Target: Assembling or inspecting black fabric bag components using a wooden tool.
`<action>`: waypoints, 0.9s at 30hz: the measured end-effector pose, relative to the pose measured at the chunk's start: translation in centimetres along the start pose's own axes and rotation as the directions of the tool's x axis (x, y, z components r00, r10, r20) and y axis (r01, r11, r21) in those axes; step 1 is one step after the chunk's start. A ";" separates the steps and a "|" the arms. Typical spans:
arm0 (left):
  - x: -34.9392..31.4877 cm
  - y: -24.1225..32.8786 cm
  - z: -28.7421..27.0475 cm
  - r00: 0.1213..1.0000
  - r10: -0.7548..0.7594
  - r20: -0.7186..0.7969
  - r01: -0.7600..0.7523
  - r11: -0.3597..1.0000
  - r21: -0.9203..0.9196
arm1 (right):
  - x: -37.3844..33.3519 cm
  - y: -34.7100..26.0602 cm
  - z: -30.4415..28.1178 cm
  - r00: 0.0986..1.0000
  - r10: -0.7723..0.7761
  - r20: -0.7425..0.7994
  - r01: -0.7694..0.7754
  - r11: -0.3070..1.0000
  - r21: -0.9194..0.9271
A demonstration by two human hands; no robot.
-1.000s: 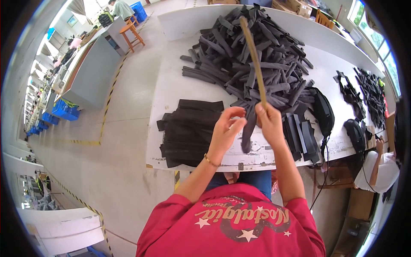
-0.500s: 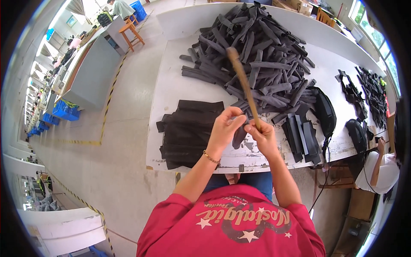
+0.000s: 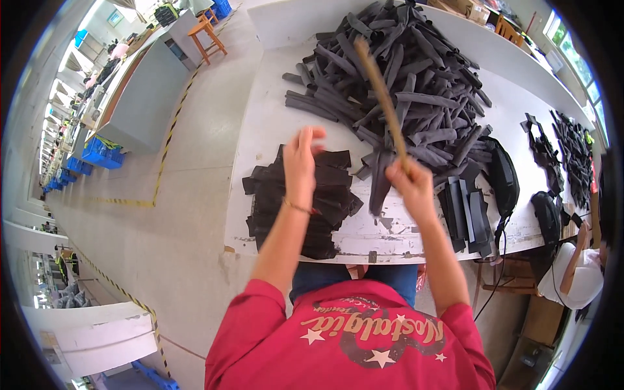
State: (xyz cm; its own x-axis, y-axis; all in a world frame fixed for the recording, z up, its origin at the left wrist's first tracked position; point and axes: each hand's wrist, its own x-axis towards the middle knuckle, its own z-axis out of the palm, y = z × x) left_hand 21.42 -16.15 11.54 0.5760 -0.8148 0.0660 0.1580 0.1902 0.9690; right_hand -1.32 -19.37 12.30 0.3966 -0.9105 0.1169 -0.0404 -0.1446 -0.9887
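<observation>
My right hand [image 3: 412, 185] is closed around the lower end of a wooden stick [image 3: 383, 97], which slants up and to the left over the pile. Next to those fingers a dark fabric tube [image 3: 379, 188] points down toward the table; I cannot tell if the hand grips it too. My left hand [image 3: 301, 162], slightly blurred, is raised over a stack of flat black fabric pieces [image 3: 286, 211], fingers apart and nothing visible in them. Behind both hands rises a large heap of dark grey fabric tubes [image 3: 416, 97].
Flat dark strips [image 3: 467, 211] and a black pouch [image 3: 499, 172] lie on the white table [image 3: 266, 97] at right. Farther right are another black pouch [image 3: 545, 211], more dark pieces [image 3: 572, 153] and a co-worker's arm [image 3: 575, 257]. A wooden stool [image 3: 207, 38] stands far left.
My left hand has come away from the stick and fabric tube, moving left and up over the black stack. My right hand, still on the stick, has shifted slightly right and up. Top stack pieces look disarranged.
</observation>
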 end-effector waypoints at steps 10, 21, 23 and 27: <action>9.9 -8.2 -4.3 0.655 -0.168 0.737 -0.703 0.221 0.676 | 6.8 -2.1 -3.9 0.977 -0.104 -0.184 0.068 0.978 -0.195; 10.6 -6.3 -4.0 0.625 0.042 0.780 -0.744 0.333 0.578 | -5.2 3.6 -8.0 0.995 0.071 0.066 -0.019 0.811 -0.584; 10.2 -5.5 -3.7 0.628 0.028 0.778 -0.739 0.336 0.584 | -5.4 3.5 -7.9 0.994 0.038 0.107 0.031 0.815 -0.579; 9.0 -5.6 -2.4 0.601 0.076 0.795 -0.767 0.335 0.548 | -5.6 3.7 -7.7 0.996 0.002 0.090 0.050 0.821 -0.569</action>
State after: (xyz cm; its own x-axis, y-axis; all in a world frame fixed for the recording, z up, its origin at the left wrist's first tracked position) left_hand 27.72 -23.24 6.14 -0.2798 -0.9111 0.3025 -0.8278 0.3886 0.4047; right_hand -10.76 -17.82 8.68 0.4774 -0.8722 0.1063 -0.5348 -0.3845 -0.7524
